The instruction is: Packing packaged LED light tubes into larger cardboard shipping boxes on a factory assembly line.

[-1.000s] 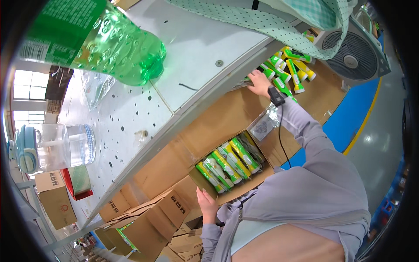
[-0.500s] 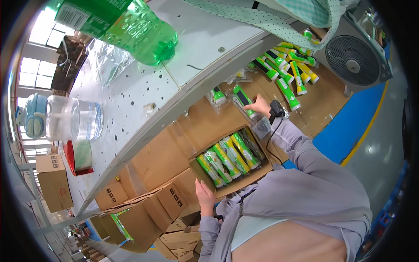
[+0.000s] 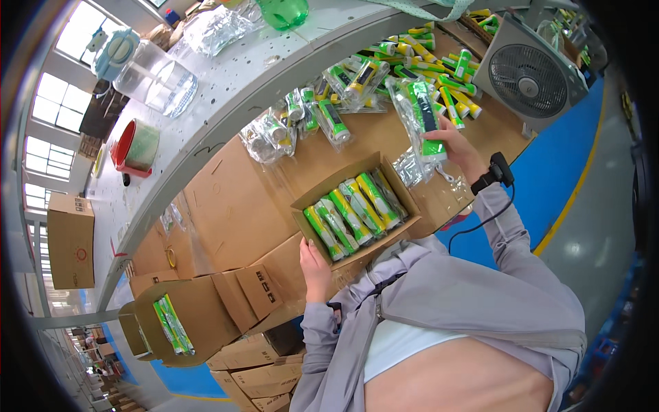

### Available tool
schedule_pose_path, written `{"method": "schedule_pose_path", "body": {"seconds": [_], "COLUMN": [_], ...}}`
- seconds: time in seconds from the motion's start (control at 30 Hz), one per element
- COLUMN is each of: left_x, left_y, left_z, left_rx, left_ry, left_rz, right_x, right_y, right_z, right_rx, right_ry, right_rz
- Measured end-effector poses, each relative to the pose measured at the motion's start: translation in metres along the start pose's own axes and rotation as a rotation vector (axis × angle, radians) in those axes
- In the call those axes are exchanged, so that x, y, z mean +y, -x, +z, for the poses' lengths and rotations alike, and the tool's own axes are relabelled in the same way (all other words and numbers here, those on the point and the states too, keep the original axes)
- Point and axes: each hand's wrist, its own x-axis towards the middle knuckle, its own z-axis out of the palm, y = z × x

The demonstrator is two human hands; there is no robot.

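My right hand (image 3: 458, 145) grips a green flashlight (image 3: 423, 118) with a dark panel, in a clear plastic bag, raised over the workbench. In front of me stands an open cardboard box (image 3: 405, 225), with several bagged green and yellow flashlights (image 3: 351, 214) lying side by side in it. My left hand (image 3: 315, 269) holds the box at its left wall, fingers along the cardboard. Beyond the box, more bagged flashlights (image 3: 333, 122) lie on the cardboard-covered bench. A pile of unbagged green and yellow flashlights (image 3: 449, 103) is at the far right.
A grey fan (image 3: 527, 81) stands right of the pile. Above the bench runs a shelf (image 3: 226, 96) with a water bottle (image 3: 154, 79), a green bottle (image 3: 285, 12) and a tape roll (image 3: 141, 145). At left is another open carton (image 3: 206, 312) with flashlights; folded cartons (image 3: 257, 374) sit below.
My right hand has lifted the bagged flashlight off the bench, bringing it up and to the right. My left hand stays at the box. The whole view has shifted, showing more of the bench.
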Motion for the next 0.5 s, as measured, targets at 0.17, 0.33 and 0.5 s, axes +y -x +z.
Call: {"method": "schedule_pose_path", "body": {"seconds": [0.17, 0.33, 0.5], "left_x": [0.01, 0.005, 0.065], "left_y": [-0.004, -0.005, 0.003], "left_z": [-0.003, -0.007, -0.012], "left_rx": [-0.034, 0.085, 0.05], "left_ry": [0.018, -0.153, 0.441], "left_rz": [0.036, 0.204, 0.198], "right_x": [-0.025, -0.009, 0.018], "right_y": [0.028, 0.047, 0.059], "right_z": [0.001, 0.062, 0.125], "right_rx": [-0.212, -0.408, -0.914], "right_ry": [-0.043, 0.591, 1.396], "right_rz": [0.09, -0.135, -0.692]}}
